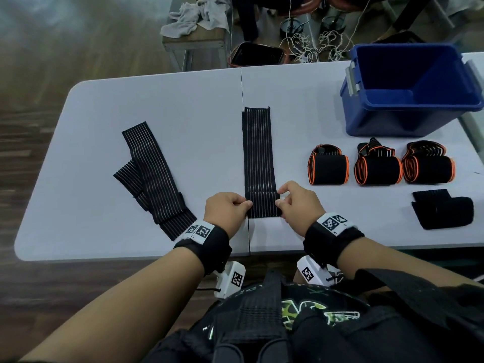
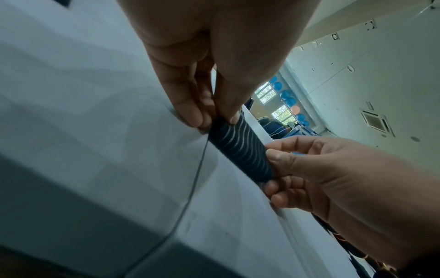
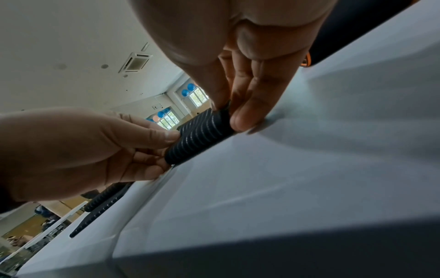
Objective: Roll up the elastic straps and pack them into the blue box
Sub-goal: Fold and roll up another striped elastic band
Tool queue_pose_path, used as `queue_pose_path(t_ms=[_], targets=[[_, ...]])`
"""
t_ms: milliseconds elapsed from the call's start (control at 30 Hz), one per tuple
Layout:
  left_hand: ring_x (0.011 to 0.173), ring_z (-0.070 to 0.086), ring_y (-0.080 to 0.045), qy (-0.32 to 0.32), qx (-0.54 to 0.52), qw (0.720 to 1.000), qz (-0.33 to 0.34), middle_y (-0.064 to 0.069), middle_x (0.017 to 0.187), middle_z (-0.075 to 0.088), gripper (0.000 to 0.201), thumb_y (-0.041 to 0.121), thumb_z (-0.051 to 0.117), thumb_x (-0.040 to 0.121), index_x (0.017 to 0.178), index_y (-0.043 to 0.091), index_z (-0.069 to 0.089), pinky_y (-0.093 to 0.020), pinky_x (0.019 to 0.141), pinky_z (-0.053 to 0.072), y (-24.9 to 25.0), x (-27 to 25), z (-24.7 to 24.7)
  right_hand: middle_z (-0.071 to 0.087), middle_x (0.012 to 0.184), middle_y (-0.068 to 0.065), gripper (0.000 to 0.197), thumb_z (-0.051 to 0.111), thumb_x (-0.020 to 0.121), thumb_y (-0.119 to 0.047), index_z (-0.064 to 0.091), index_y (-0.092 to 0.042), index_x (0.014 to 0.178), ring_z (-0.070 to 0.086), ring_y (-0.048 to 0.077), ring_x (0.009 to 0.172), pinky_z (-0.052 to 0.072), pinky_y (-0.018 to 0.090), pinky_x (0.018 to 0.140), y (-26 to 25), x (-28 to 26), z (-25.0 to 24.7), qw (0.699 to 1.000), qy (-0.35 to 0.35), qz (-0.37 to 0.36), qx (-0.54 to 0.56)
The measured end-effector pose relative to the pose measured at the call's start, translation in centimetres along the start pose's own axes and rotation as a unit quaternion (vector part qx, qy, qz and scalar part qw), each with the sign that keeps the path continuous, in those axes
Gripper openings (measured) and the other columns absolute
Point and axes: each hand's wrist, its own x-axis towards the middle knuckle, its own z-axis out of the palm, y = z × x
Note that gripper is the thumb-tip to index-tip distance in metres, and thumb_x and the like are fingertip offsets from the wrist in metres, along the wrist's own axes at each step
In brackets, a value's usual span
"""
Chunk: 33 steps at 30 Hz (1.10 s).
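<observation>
A black striped elastic strap (image 1: 258,153) lies lengthwise in the middle of the white table (image 1: 157,100), its near end turned into a small roll (image 1: 263,205) (image 2: 240,148) (image 3: 200,135). My left hand (image 1: 227,210) (image 2: 209,105) pinches the roll's left end and my right hand (image 1: 298,203) (image 3: 238,97) pinches its right end. A second striped strap (image 1: 152,176) lies unrolled and partly folded to the left. The blue box (image 1: 408,90) stands open at the far right, with nothing visible inside.
Three rolled black straps with orange edging (image 1: 328,166) (image 1: 378,169) (image 1: 428,166) sit in a row in front of the box. A plain black rolled strap (image 1: 442,210) lies nearer at the right. Beyond the table are a bench with cloths (image 1: 196,17) and cables on the floor.
</observation>
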Motion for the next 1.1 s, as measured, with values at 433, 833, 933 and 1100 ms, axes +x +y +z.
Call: queue_pose_path(t_ms=[433, 833, 933, 1100], targets=[[0.1, 0.064, -0.016, -0.015, 0.166, 0.978, 0.125, -0.001, 0.109, 0.068, 0.034, 0.014, 0.054, 0.097, 0.13, 0.016, 0.064, -0.022, 0.092, 0.045, -0.1, -0.6, -0.2, 0.059, 0.09, -0.007, 0.061, 0.073, 0.084, -0.023, 0.048, -0.024, 0.14, 0.058, 0.012, 0.085, 0.049, 0.031, 0.083, 0.5, 0.2, -0.4, 0.992, -0.067, -0.058, -0.084], [0.094, 0.056, -0.017, -0.036, 0.155, 0.982, 0.097, 0.0, 0.1, 0.055, 0.028, 0.044, 0.058, 0.097, 0.11, 0.024, 0.074, -0.028, 0.085, 0.041, 0.3, 0.7, -1.2, 0.068, 0.077, -0.002, 0.037, 0.043, 0.103, -0.038, 0.065, -0.014, 0.085, 0.062, 0.019, 0.072, 0.054, 0.043, 0.079, 0.0, 1.3, -1.0, 0.998, -0.046, -0.042, -0.02], [0.094, 0.057, -0.019, -0.039, 0.157, 0.983, 0.086, -0.001, 0.097, 0.057, 0.029, 0.044, 0.055, 0.099, 0.096, 0.022, 0.074, -0.028, 0.083, 0.04, 0.5, 0.6, -0.9, 0.07, 0.077, 0.003, 0.04, 0.044, 0.103, -0.036, 0.066, -0.007, 0.085, 0.065, 0.024, 0.075, 0.054, 0.045, 0.081, 0.0, 1.3, -0.8, 0.999, -0.032, -0.023, -0.034], [0.091, 0.065, -0.019, -0.018, 0.149, 0.987, 0.064, 0.0, 0.09, 0.073, 0.031, 0.042, 0.059, 0.098, 0.092, 0.016, 0.076, -0.031, 0.085, 0.05, 1.0, 0.4, -0.8, 0.071, 0.075, 0.004, 0.045, 0.047, 0.102, -0.041, 0.069, -0.008, 0.08, 0.066, 0.023, 0.074, 0.054, 0.039, 0.079, -0.2, 1.5, -0.9, 0.998, -0.029, -0.013, -0.054]])
